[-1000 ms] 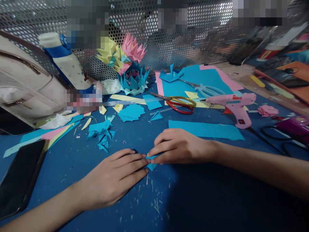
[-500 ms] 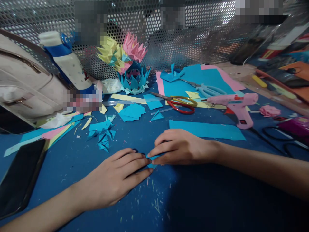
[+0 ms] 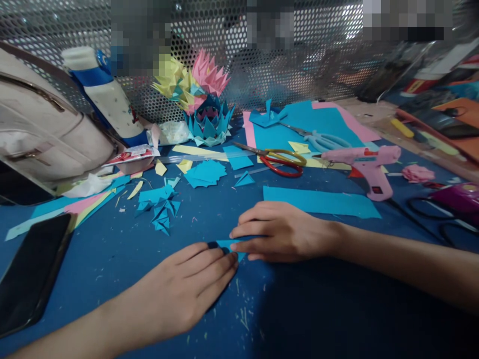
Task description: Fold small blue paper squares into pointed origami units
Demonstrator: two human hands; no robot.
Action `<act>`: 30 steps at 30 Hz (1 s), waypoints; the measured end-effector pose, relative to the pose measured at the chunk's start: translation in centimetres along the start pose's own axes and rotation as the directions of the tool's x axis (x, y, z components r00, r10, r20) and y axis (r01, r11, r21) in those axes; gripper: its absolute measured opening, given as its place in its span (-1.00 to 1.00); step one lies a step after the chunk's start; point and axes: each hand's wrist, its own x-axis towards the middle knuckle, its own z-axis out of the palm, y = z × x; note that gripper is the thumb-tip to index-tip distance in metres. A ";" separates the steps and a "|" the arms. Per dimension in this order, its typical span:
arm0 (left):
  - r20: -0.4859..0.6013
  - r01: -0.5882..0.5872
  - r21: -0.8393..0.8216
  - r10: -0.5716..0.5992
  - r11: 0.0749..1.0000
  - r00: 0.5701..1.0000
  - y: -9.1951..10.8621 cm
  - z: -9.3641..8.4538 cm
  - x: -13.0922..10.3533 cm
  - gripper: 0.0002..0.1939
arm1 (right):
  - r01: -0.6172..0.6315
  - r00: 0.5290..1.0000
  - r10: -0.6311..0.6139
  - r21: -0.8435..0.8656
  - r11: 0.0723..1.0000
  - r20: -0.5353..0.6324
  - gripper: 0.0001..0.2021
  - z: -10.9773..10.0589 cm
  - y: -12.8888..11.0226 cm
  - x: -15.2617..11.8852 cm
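Note:
A small piece of blue paper (image 3: 229, 244), folded to a pointed shape, lies on the dark blue table between my hands. My left hand (image 3: 196, 284) is closed, its fingers together and their tips pinning the lower left of the paper. From the right, my right hand (image 3: 284, 232) grips the paper's upper right part with curled fingers. My fingertips hide part of the folds. Up and left of them sits a cluster of folded blue paper pieces (image 3: 160, 207). Beyond my right hand is a blue paper strip (image 3: 318, 202).
Scissors (image 3: 282, 159), a pink glue gun (image 3: 374, 164) and light-blue pliers (image 3: 327, 139) lie behind. A stack of blue paper squares (image 3: 205, 173) is mid-table. Paper flowers (image 3: 209, 119) stand by the perforated metal panel. A phone (image 3: 35, 271) and a bottle (image 3: 108, 97) are left.
My left hand has shifted slightly down and its fingers have drawn together. More of the blue paper's upper edge shows. The right hand has barely moved.

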 end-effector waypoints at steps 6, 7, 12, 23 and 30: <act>-0.023 0.045 0.043 -0.044 0.998 0.999 1.1 0.2 -0.2 -0.54 | -0.081 0.995 0.078 0.044 0.996 0.069 -0.67 0.2 -0.1 0.4; -0.025 0.047 0.043 -0.046 0.998 0.999 1.1 0.2 -0.3 -0.54 | -0.097 0.992 0.093 0.049 0.994 0.084 -0.66 0.2 -0.2 0.5; -0.032 0.048 0.026 -0.047 0.998 0.998 1.1 0.1 -0.1 -0.52 | -0.176 0.977 0.169 0.046 0.983 0.130 -0.67 0.2 -0.7 1.3; 0.047 0.052 -0.033 -0.051 0.998 0.998 0.9 0.4 -0.3 -0.60 | -0.228 0.960 0.227 -0.010 0.974 0.164 -0.69 -1.3 -1.5 1.7; 0.084 0.043 -0.081 -0.036 0.996 0.996 0.6 0.2 -0.3 -0.57 | -0.174 0.948 0.225 -0.222 0.959 0.225 -0.75 -3.6 -3.3 0.2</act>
